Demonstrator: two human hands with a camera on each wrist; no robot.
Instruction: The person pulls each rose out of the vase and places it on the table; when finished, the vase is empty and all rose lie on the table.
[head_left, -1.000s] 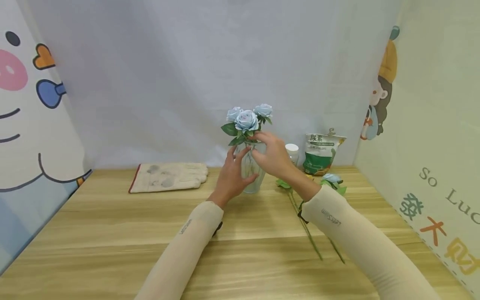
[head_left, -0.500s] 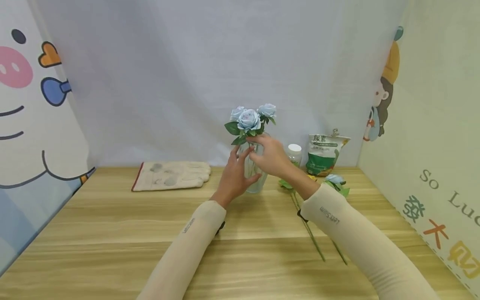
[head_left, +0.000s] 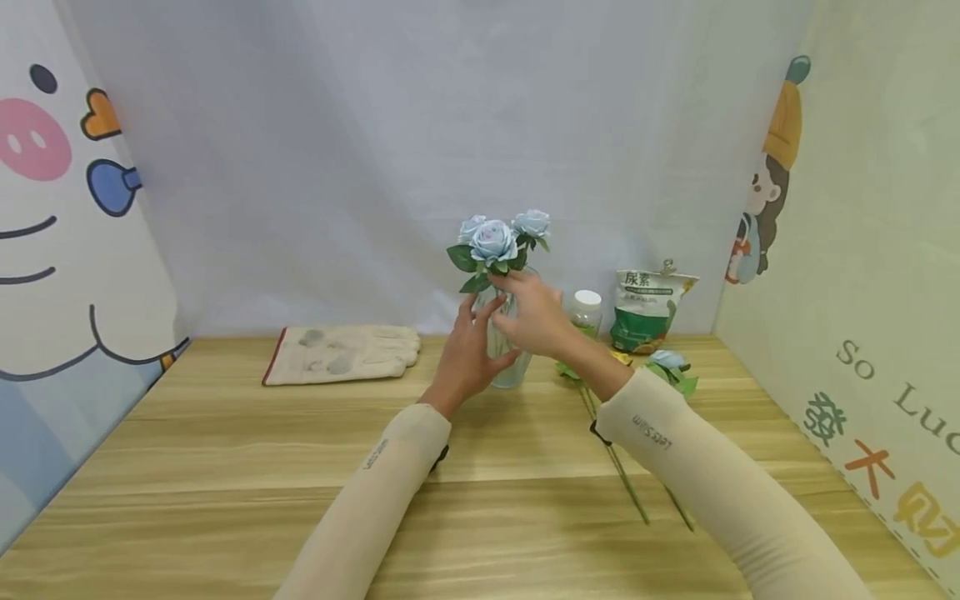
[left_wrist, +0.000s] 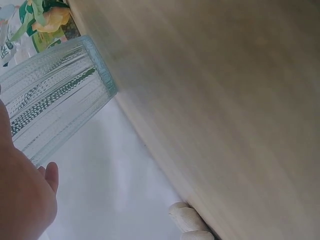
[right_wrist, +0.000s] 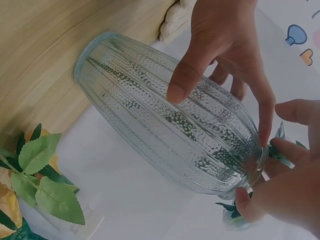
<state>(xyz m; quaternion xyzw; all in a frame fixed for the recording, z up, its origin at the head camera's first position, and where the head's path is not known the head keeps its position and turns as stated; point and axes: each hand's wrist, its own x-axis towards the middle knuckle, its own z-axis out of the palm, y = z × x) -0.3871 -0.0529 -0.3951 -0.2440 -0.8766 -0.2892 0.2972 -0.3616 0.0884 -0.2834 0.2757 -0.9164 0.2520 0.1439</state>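
A ribbed clear glass vase stands upright on the table, with several pale blue roses and their dark leaves above its mouth. My left hand grips the vase's side, thumb on the near face and fingers round the far left, as the right wrist view of the glass shows. At the rim is my right hand, its fingers curled under the front rose, where they seem to pinch the stem. In the right wrist view that hand hides much of the mouth, so the exact grasp is partly covered.
Right of the vase lie a yellow flower and another blue rose, long stems toward me. Behind them stand a white-capped bottle and a clipped green-and-white bag. Cloth work gloves lie at the back left.
My right hand shifts slightly lower at the vase mouth, and the front rose moves a little with it. The left hand keeps its hold on the vase. The head view has shifted slightly.
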